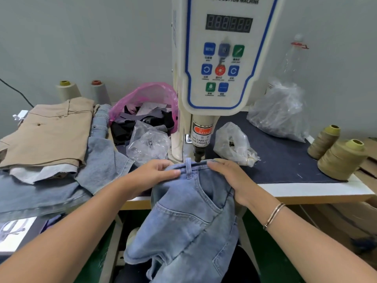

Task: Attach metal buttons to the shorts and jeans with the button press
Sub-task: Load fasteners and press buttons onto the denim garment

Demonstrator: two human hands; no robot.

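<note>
Step in hand: a pair of light blue denim jeans (189,213) is being lined up under the button press (222,58), its waistband right below the press head (199,155)
Left hand (152,173): fingers curled over the waistband left of the belt loop (188,167), gripping the cloth
Right hand (230,176): lies flatter on the waistband to the right, fingers pressing it down near the press head; whether the thumb pinches underneath I cannot tell
Button: none visible on this waistband, so this garment looks not yet done
Pile at left: tan shorts (49,131) on top of more blue denim (61,186); whether finished or waiting I cannot tell
Supplies: clear plastic bags (234,144) beside the press, contents too small to tell
Left to do: press this one, then any others
</note>
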